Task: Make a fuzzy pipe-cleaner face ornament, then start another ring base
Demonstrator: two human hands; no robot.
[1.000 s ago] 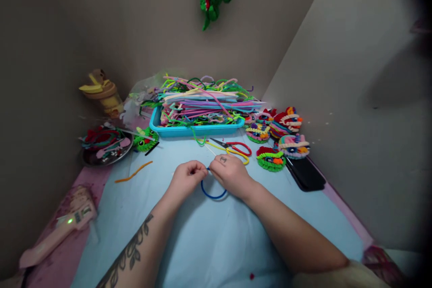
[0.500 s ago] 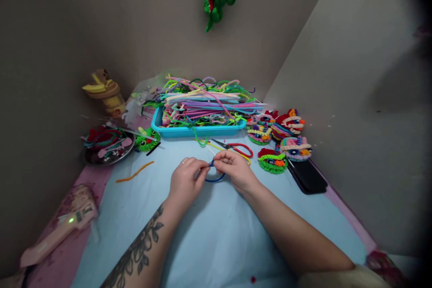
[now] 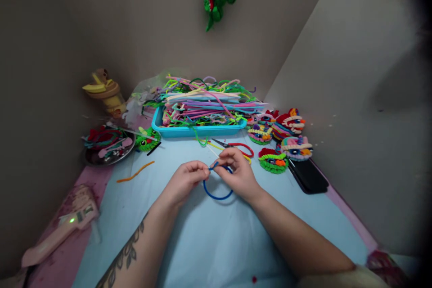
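A blue pipe cleaner (image 3: 218, 198) is bent into a ring between my two hands, above the blue table cover. My left hand (image 3: 187, 182) pinches it near one end with thumb and forefinger. Across from it, my right hand (image 3: 238, 175) grips the other end, thumb and fingers closed on it; a short tip sticks up between the two hands. Just beyond my right hand lie red-handled scissors (image 3: 241, 146) and a yellow-handled tool, partly covered by the hand. To the left an orange pipe cleaner (image 3: 135, 173) lies on the cover.
A blue tray (image 3: 199, 132) heaped with coloured pipe cleaners stands at the back. Several fuzzy bird-like pieces (image 3: 273, 162) and a black phone (image 3: 308, 175) are on the right. At left are a metal bowl (image 3: 116, 158), a green piece (image 3: 146, 140) and a pink glue gun (image 3: 60, 231).
The blue ring has come lower and shows wider and more fully. My hands have shifted slightly, with the right hand's fingers raised and the left forearm turned.
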